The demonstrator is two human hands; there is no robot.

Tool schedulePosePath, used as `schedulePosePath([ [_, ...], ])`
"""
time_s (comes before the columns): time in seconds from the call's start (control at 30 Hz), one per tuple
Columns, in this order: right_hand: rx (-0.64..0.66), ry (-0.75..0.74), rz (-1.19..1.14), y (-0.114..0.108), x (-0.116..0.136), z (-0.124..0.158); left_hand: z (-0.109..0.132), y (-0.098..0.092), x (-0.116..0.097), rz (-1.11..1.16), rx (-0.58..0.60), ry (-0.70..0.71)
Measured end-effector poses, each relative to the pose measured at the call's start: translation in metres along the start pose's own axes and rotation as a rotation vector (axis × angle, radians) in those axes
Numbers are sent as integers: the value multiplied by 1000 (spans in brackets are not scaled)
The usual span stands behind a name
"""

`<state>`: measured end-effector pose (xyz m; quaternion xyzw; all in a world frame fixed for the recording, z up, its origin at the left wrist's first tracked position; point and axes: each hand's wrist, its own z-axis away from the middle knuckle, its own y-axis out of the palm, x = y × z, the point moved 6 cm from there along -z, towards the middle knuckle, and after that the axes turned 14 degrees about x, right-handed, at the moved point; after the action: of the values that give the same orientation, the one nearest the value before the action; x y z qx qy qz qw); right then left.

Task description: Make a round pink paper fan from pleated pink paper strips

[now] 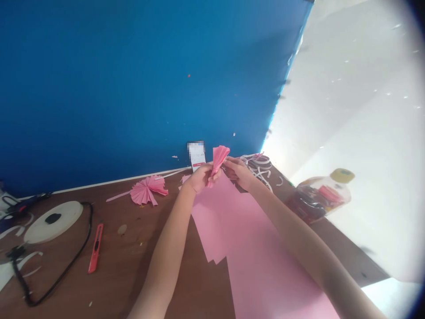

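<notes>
— Pink paper sheets (252, 248) lie nearest, overlapping on the brown worktop (133, 270); several, too stacked to count. What do the hands hold?

— One pleated pink paper fan (219, 160), raised over the far end of the sheets. The left hand (201, 177) pinches its lower end; the right hand (239, 172) closes on it just beside, so both hands meet on the fan.

— Any more fans?

— One, a finished pink fan (148, 190), lying flat to the left near the blue wall (133, 79).

— And further out?

— One red utility knife (96, 247), one black cord (66, 261), one white round disc (53, 221), a phone (197, 156) leaning on the wall, white paper strips (260, 168), and one clear plastic jar (318, 197) with a yellow lid at the right.
</notes>
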<state>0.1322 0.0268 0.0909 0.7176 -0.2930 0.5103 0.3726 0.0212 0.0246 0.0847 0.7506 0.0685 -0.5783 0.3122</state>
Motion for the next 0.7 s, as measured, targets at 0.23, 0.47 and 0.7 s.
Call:
schedulePosePath([
  [0.23,89,84,2,8,-4,0,3,9,5,114,108,-73],
  [0.47,99,76,-30,13,-4,0,8,10,8,208,118,-147],
  [0.7,-59,-26,22,5,-5,-1,3,5,10,224,67,-142],
])
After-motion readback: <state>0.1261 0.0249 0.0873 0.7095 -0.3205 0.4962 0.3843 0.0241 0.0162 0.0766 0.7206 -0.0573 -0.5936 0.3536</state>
